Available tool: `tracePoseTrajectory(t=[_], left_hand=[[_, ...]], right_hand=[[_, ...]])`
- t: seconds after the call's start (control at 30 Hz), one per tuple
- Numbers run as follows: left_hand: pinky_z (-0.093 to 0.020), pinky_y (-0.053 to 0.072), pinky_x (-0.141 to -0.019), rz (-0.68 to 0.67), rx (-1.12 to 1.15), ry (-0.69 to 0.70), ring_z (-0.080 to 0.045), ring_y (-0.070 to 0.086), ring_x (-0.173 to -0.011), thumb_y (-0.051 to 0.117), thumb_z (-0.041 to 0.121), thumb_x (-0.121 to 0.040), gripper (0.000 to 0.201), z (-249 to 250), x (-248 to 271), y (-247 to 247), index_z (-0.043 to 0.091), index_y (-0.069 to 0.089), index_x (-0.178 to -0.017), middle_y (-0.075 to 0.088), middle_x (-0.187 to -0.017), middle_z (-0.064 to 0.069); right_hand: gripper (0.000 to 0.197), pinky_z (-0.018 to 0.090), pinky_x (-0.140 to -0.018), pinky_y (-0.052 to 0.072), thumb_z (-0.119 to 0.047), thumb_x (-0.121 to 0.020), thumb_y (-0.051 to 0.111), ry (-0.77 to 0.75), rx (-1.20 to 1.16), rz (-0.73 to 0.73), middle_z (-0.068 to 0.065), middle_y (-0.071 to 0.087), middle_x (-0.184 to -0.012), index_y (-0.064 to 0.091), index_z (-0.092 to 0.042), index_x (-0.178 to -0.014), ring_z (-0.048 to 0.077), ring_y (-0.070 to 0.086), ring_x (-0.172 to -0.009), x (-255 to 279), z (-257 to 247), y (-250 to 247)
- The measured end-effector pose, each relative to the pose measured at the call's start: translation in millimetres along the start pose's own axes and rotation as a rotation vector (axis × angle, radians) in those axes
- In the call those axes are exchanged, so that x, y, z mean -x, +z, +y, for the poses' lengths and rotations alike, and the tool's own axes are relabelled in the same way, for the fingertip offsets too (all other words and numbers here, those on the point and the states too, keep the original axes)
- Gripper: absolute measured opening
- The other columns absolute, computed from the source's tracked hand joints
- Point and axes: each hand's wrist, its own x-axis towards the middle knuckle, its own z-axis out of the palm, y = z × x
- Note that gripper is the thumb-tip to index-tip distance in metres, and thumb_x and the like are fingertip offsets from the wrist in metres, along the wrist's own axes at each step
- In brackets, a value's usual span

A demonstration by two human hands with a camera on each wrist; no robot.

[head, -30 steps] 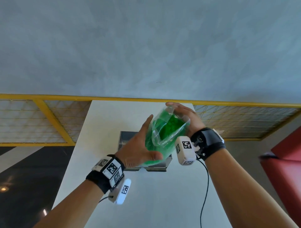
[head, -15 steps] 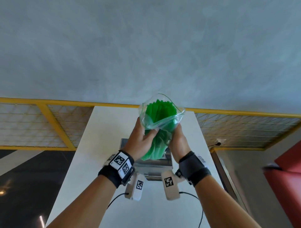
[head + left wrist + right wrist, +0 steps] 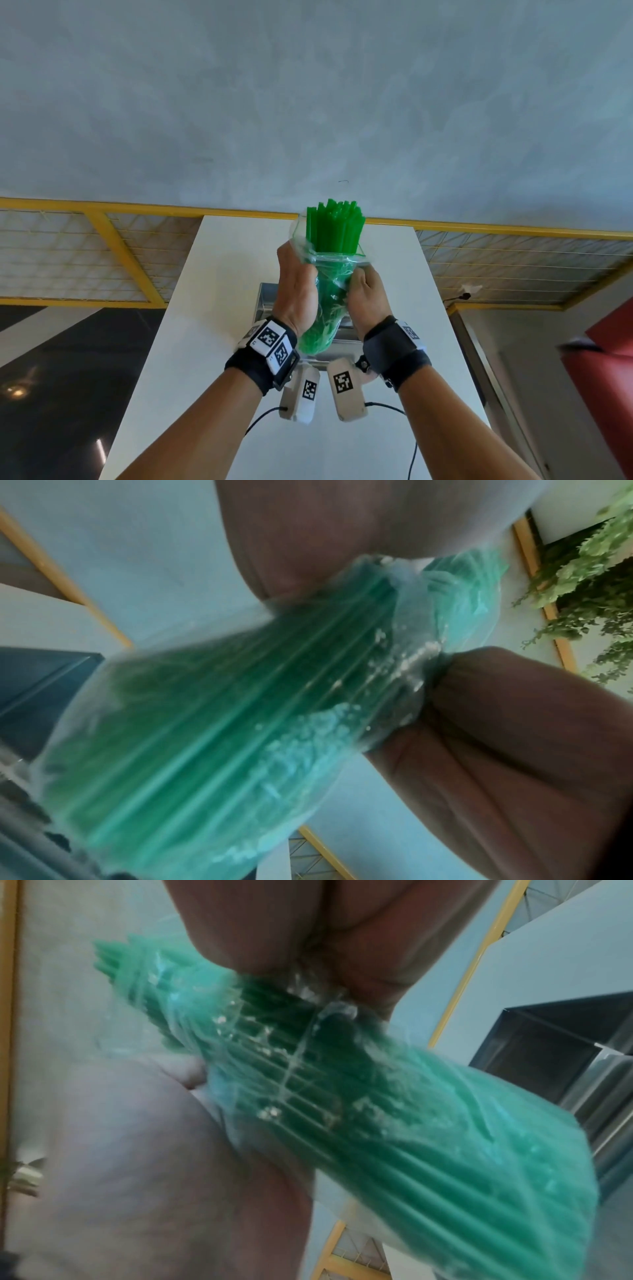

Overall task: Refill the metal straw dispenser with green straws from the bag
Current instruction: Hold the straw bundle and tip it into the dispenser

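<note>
A clear plastic bag (image 3: 322, 322) packed with green straws (image 3: 334, 226) stands upright between both hands, above the metal straw dispenser (image 3: 265, 301) on the white table (image 3: 219, 342). My left hand (image 3: 294, 287) grips the bag's left side near its mouth. My right hand (image 3: 364, 296) grips the right side. The straw tops stick out above the pushed-down bag rim. In the left wrist view the bag (image 3: 240, 723) fills the frame; in the right wrist view the bag (image 3: 377, 1110) shows with the dispenser's open box (image 3: 555, 1053) behind it.
A yellow-framed mesh railing (image 3: 102, 253) runs behind the table under a grey wall. Dark floor (image 3: 51, 377) lies to the left, a red seat (image 3: 609, 359) to the right. Cables (image 3: 411, 445) hang from the wrist cameras over the near table.
The bag has turned upright and both hands have closed round its sides. The plastic has slid down, so the straw tops now stand out of the mouth.
</note>
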Motion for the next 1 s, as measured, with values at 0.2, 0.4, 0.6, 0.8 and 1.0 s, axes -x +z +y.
tracePoseTrajectory(t=[0.2,0.4,0.6,0.8,1.0], left_hand=[[-0.028,0.045,-0.103,0.068,0.113,-0.066,-0.004,0.053,-0.126,0.035,0.011,-0.101,0.046,-7,5,0,0.020,0.033,-0.146,0.054,-0.137,0.000],[-0.052,0.044,-0.096,0.169,-0.012,-0.096,-0.035,0.049,-0.108,0.036,0.019,-0.085,0.026,-6,0,-2,0.011,0.043,-0.109,0.046,-0.116,-0.023],[-0.062,0.047,-0.098,0.213,0.098,-0.280,-0.042,0.058,-0.115,0.036,0.055,-0.090,0.053,-34,-10,-8,0.013,0.058,-0.114,0.059,-0.123,-0.025],[-0.045,0.050,-0.075,0.316,0.107,-0.218,-0.021,0.056,-0.076,0.033,0.018,-0.082,0.034,-8,-1,-7,-0.001,0.050,-0.105,0.059,-0.089,-0.012],[-0.053,0.059,-0.080,0.180,0.109,-0.198,-0.023,0.069,-0.087,0.037,0.008,-0.083,0.039,-13,-4,-10,0.019,0.061,-0.112,0.071,-0.097,-0.006]], right_hand=[[0.045,0.034,-0.075,0.055,-0.002,-0.089,0.032,0.059,-0.165,-0.093,0.018,0.070,-0.108,0.061,-0.007,-0.122,0.022,0.068,-0.092,3,-1,3],[0.059,0.048,-0.092,0.051,-0.041,-0.077,0.050,0.269,-0.337,-0.169,0.024,0.069,-0.116,0.066,0.001,-0.116,0.038,0.066,-0.103,11,-6,10],[0.076,0.040,-0.096,0.052,-0.050,-0.076,0.053,0.268,-0.272,-0.310,0.015,0.067,-0.128,0.054,-0.006,-0.138,0.026,0.064,-0.116,16,-3,12],[0.050,0.056,-0.105,0.045,-0.050,-0.083,0.046,0.382,-0.027,-0.316,0.009,0.069,-0.123,0.063,-0.023,-0.122,0.033,0.061,-0.118,23,10,11],[0.040,0.059,-0.100,0.048,-0.045,-0.069,0.052,0.362,0.009,-0.241,0.019,0.070,-0.113,0.063,-0.025,-0.103,0.040,0.063,-0.110,15,-1,12]])
